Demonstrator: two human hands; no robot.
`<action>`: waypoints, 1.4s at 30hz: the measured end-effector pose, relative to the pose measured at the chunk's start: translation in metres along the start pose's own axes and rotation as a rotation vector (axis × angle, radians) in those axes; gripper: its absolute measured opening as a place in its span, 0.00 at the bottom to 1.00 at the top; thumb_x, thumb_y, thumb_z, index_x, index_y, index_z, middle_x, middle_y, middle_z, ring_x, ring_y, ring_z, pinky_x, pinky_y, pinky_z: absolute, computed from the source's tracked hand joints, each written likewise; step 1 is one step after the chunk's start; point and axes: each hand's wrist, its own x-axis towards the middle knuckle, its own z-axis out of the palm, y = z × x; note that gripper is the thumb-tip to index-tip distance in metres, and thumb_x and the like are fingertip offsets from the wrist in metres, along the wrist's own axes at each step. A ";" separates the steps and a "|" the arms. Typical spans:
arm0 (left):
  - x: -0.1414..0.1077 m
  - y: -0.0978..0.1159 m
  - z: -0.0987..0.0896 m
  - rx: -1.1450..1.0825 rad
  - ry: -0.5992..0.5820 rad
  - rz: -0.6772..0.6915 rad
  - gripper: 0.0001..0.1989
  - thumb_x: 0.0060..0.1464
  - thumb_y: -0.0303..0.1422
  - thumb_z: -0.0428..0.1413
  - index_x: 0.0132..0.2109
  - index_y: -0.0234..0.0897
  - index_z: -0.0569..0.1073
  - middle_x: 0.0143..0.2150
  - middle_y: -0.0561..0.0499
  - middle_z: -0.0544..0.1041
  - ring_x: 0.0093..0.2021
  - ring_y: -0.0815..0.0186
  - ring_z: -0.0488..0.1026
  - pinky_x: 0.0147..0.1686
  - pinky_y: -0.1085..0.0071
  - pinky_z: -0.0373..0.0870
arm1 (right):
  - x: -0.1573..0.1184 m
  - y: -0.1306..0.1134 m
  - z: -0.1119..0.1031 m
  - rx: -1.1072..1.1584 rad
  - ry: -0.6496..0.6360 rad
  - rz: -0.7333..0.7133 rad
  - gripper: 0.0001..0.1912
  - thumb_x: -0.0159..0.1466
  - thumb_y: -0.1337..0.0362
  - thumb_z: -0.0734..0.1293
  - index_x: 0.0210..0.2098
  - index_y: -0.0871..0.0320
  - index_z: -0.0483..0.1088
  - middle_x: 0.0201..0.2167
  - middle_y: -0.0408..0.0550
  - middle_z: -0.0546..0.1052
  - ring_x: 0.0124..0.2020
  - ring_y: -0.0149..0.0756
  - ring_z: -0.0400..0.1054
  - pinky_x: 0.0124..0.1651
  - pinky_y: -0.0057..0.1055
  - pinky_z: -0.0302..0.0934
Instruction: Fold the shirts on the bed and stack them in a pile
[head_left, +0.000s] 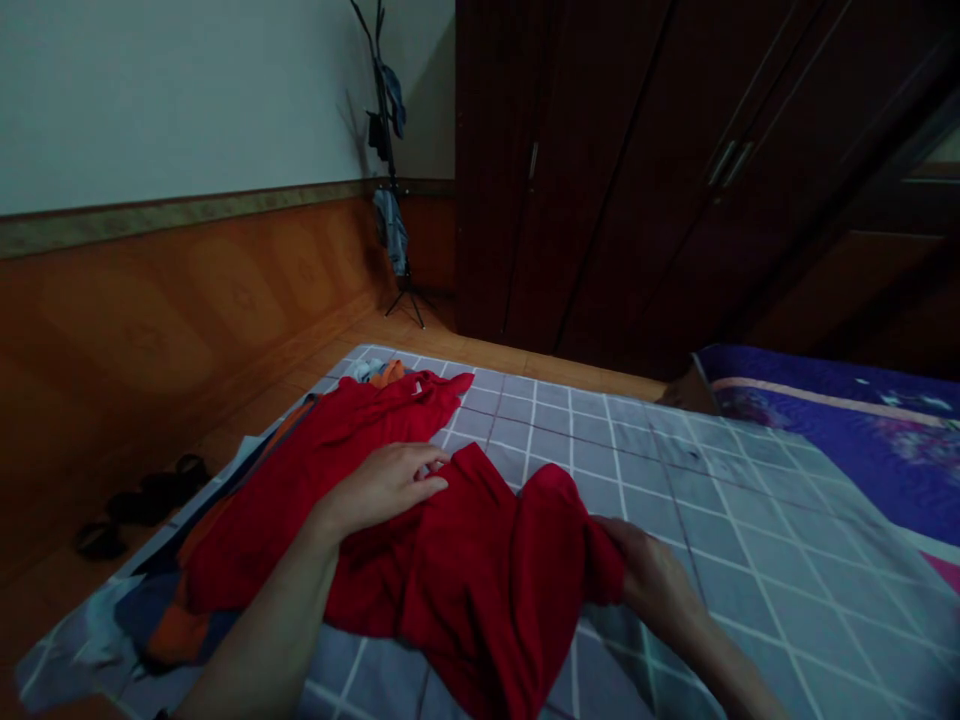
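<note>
A crumpled red cloth (465, 550) lies on a grey checked cover (720, 500), between the person's two hands. At the right end of the red cloth, the right hand (649, 570) is closed on a bunched part of it; the fingertips are hidden in the folds. At the red cloth's upper left edge is the left hand (382, 485), palm down, its thumb set apart from loosely bent fingers; whether it presses on the fabric, I cannot tell.

Just left of the red cloth, partly behind the left forearm, a red garment (330, 450) is spread over a layered pile, with an orange and dark blue garment (176, 630) showing along its outer edge. Well left of the red cloth, dark items (146, 500) lie on the floor. Beyond the red cloth stand a dark wooden wardrobe (600, 170) and a coat stand (387, 150) hung with clothes. Purple bedding (840, 390) lies well to the red cloth's right.
</note>
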 end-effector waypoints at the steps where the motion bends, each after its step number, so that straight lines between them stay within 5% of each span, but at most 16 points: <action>1: 0.007 -0.007 0.012 0.061 -0.010 -0.002 0.18 0.57 0.38 0.53 0.53 0.38 0.71 0.50 0.46 0.76 0.49 0.59 0.72 0.49 0.66 0.66 | -0.005 0.006 0.001 0.047 -0.045 0.008 0.16 0.53 0.65 0.62 0.38 0.54 0.76 0.38 0.49 0.79 0.41 0.46 0.73 0.44 0.37 0.65; 5: 0.029 -0.029 0.053 0.214 0.008 -0.105 0.25 0.51 0.34 0.57 0.56 0.36 0.67 0.56 0.40 0.71 0.55 0.53 0.68 0.51 0.63 0.64 | -0.012 0.010 -0.005 0.436 -0.100 0.094 0.18 0.51 0.64 0.65 0.41 0.56 0.75 0.43 0.51 0.78 0.44 0.47 0.72 0.46 0.39 0.66; 9: 0.039 -0.036 0.063 0.218 0.072 -0.171 0.10 0.53 0.27 0.51 0.41 0.38 0.74 0.40 0.46 0.78 0.42 0.59 0.75 0.42 0.68 0.67 | -0.010 0.011 0.000 0.754 -0.003 0.278 0.22 0.49 0.57 0.71 0.42 0.58 0.75 0.40 0.54 0.79 0.40 0.48 0.73 0.43 0.41 0.67; 13: 0.041 -0.035 0.050 0.118 0.482 -0.187 0.09 0.56 0.28 0.48 0.40 0.38 0.72 0.39 0.49 0.77 0.39 0.64 0.74 0.41 0.71 0.67 | -0.013 0.023 0.016 0.908 0.059 0.356 0.17 0.52 0.53 0.71 0.32 0.61 0.76 0.25 0.51 0.78 0.26 0.41 0.72 0.30 0.34 0.66; 15: 0.041 -0.034 0.046 0.137 0.717 -0.173 0.08 0.57 0.30 0.49 0.41 0.37 0.73 0.40 0.47 0.75 0.40 0.63 0.73 0.42 0.70 0.67 | -0.014 0.033 0.021 0.960 0.204 0.412 0.17 0.52 0.52 0.71 0.31 0.61 0.75 0.21 0.48 0.76 0.22 0.36 0.69 0.24 0.29 0.62; 17: 0.040 -0.031 0.046 0.220 0.802 -0.144 0.09 0.57 0.30 0.49 0.42 0.36 0.73 0.42 0.45 0.74 0.45 0.59 0.71 0.46 0.66 0.65 | -0.014 0.043 0.024 0.982 0.379 0.443 0.17 0.52 0.53 0.71 0.34 0.59 0.75 0.20 0.45 0.75 0.21 0.33 0.66 0.22 0.26 0.60; 19: 0.039 -0.024 0.051 0.232 0.717 -0.115 0.10 0.58 0.31 0.48 0.41 0.36 0.73 0.41 0.45 0.74 0.45 0.59 0.70 0.47 0.66 0.64 | -0.013 0.050 0.026 0.955 0.495 0.439 0.17 0.53 0.54 0.71 0.36 0.59 0.74 0.21 0.44 0.74 0.20 0.32 0.65 0.23 0.25 0.59; 23: 0.037 -0.007 0.071 0.095 0.115 -0.038 0.07 0.57 0.35 0.51 0.36 0.39 0.72 0.33 0.52 0.75 0.35 0.64 0.72 0.37 0.71 0.65 | -0.013 0.053 0.027 0.834 0.554 0.403 0.16 0.55 0.55 0.68 0.37 0.60 0.74 0.24 0.46 0.76 0.23 0.33 0.67 0.25 0.27 0.61; 25: 0.035 0.002 0.081 0.118 -0.051 -0.004 0.06 0.54 0.35 0.55 0.34 0.38 0.71 0.33 0.52 0.74 0.35 0.63 0.70 0.36 0.71 0.64 | -0.016 0.052 0.026 0.763 0.569 0.407 0.15 0.56 0.57 0.66 0.40 0.60 0.74 0.28 0.48 0.77 0.26 0.35 0.68 0.28 0.30 0.63; 29: 0.031 0.020 0.081 0.058 -0.045 0.064 0.05 0.56 0.29 0.50 0.31 0.38 0.67 0.32 0.52 0.70 0.35 0.66 0.68 0.35 0.72 0.61 | -0.021 0.048 0.021 0.506 0.644 0.375 0.18 0.59 0.62 0.63 0.47 0.59 0.70 0.43 0.53 0.75 0.41 0.43 0.70 0.46 0.41 0.64; 33: 0.021 0.046 0.065 -0.093 -0.108 0.165 0.06 0.59 0.30 0.48 0.33 0.38 0.65 0.30 0.55 0.69 0.30 0.69 0.66 0.32 0.74 0.60 | -0.024 0.031 0.018 0.224 0.646 0.066 0.20 0.61 0.63 0.61 0.53 0.56 0.66 0.52 0.54 0.70 0.55 0.47 0.62 0.57 0.47 0.55; 38: -0.002 0.085 0.075 -0.024 -0.273 0.407 0.03 0.60 0.31 0.50 0.36 0.39 0.65 0.31 0.55 0.73 0.31 0.68 0.70 0.32 0.74 0.60 | -0.029 -0.007 0.029 0.054 0.406 -0.390 0.32 0.62 0.70 0.59 0.65 0.50 0.50 0.65 0.53 0.52 0.65 0.47 0.48 0.61 0.51 0.49; 42: -0.013 0.102 0.092 0.074 -0.366 0.530 0.04 0.59 0.33 0.51 0.36 0.38 0.66 0.33 0.53 0.76 0.31 0.66 0.73 0.33 0.72 0.64 | -0.031 -0.022 0.040 -0.005 0.203 -0.555 0.25 0.61 0.69 0.59 0.57 0.54 0.61 0.68 0.53 0.44 0.67 0.53 0.40 0.61 0.57 0.47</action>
